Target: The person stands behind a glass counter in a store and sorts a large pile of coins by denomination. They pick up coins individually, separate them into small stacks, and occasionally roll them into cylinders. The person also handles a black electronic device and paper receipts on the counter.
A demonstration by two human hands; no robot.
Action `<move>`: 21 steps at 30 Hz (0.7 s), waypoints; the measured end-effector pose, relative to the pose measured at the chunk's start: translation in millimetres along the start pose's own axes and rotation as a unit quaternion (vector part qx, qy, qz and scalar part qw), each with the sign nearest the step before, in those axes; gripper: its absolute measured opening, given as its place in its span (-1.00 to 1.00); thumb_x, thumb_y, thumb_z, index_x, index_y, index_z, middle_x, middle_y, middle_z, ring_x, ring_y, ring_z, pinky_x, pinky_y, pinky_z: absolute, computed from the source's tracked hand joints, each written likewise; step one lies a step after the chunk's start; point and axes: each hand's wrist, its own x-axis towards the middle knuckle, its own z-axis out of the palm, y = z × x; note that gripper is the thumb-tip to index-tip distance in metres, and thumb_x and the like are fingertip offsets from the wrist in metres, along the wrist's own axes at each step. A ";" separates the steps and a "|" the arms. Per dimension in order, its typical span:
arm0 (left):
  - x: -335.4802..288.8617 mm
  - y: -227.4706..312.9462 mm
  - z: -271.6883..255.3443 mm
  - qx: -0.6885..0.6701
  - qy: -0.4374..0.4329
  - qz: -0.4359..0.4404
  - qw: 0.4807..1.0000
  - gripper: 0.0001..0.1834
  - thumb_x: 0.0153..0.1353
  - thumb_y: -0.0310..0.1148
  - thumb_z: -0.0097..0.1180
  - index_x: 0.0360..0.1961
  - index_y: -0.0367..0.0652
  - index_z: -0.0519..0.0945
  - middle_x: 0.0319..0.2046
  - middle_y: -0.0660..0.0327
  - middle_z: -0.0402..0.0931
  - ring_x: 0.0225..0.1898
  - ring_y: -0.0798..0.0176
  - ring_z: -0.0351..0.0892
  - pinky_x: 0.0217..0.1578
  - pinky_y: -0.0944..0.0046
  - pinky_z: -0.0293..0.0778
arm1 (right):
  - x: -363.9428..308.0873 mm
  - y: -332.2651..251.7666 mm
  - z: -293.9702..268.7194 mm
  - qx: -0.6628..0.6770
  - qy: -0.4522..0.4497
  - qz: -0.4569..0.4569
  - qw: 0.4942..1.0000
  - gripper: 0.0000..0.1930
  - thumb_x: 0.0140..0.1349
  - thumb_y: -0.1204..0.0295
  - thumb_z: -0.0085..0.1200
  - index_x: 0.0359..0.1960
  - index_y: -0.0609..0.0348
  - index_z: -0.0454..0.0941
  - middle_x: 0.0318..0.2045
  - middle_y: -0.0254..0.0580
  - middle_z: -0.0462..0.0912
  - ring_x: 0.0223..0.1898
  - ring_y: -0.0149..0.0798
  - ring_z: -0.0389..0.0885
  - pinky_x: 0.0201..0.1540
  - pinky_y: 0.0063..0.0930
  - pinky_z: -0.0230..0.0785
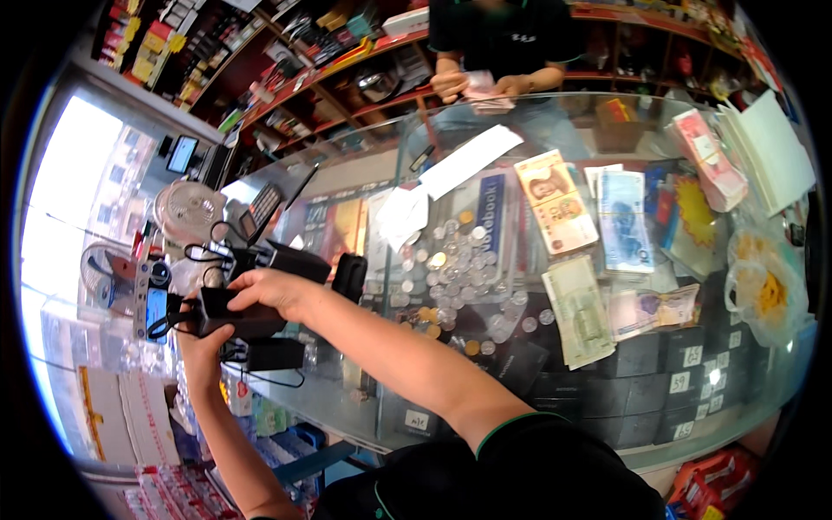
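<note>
At the left end of the glass counter, both my hands are on a black box-shaped thing (251, 322); its exact kind is unclear. My left hand (204, 345) grips its near left side, thumb along the edge, other fingers partly hidden. My right hand (273, 290) reaches across from the right, fingers bent over its upper edge and into its dark top. Black cables loop around it. Close by are another black box (299, 262), a lower black box (276, 354) and a small device with a blue-lit screen (156, 305).
Coins (455, 269) lie scattered mid-counter on the glass (381, 381), beside white paper (472, 160). Banknote bundles (556, 204) and a plastic bag (763, 286) are at right. Across the counter, a person holds banknotes (485, 91). A round fan (189, 211) and calculator (260, 208) stand at left.
</note>
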 end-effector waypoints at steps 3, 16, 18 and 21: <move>2.1 0.3 1.9 -0.001 -0.002 -0.001 1.000 -0.19 -0.25 -0.64 0.28 0.16 -0.22 0.30 -0.03 0.19 0.40 0.00 0.25 0.45 0.06 0.30 0.39 | -2.2 -3.2 -0.4 -0.002 0.001 -0.002 1.000 -0.62 0.04 0.57 0.22 -0.06 0.25 0.47 -0.22 -0.24 0.60 -0.26 -0.34 0.63 -0.17 -0.48 0.51; -6.4 1.3 0.2 0.002 0.013 -0.008 1.000 -0.17 -0.24 -0.61 0.31 0.18 -0.22 0.27 -0.03 0.19 0.40 -0.01 0.24 0.45 0.06 0.30 0.38 | -6.3 -2.4 3.6 -0.022 -0.010 0.001 1.000 -0.62 0.07 0.55 0.21 -0.04 0.25 0.47 -0.21 -0.25 0.60 -0.25 -0.36 0.62 -0.16 -0.50 0.49; -10.3 3.1 0.8 -0.007 0.020 -0.013 1.000 -0.18 -0.25 -0.61 0.31 0.16 -0.21 0.29 -0.04 0.20 0.40 -0.01 0.25 0.45 0.05 0.30 0.38 | -7.2 -1.3 7.6 -0.023 0.000 -0.003 1.000 -0.65 0.07 0.54 0.22 -0.08 0.24 0.48 -0.22 -0.26 0.60 -0.25 -0.35 0.61 -0.17 -0.50 0.48; -10.9 8.3 3.3 0.002 0.006 -0.011 1.000 -0.20 -0.26 -0.61 0.30 0.13 -0.21 0.31 -0.05 0.21 0.41 -0.02 0.29 0.44 0.04 0.31 0.40 | -11.0 -3.4 8.8 -0.030 0.002 -0.010 0.999 -0.66 0.07 0.52 0.23 -0.09 0.24 0.48 -0.21 -0.25 0.59 -0.23 -0.36 0.60 -0.17 -0.49 0.46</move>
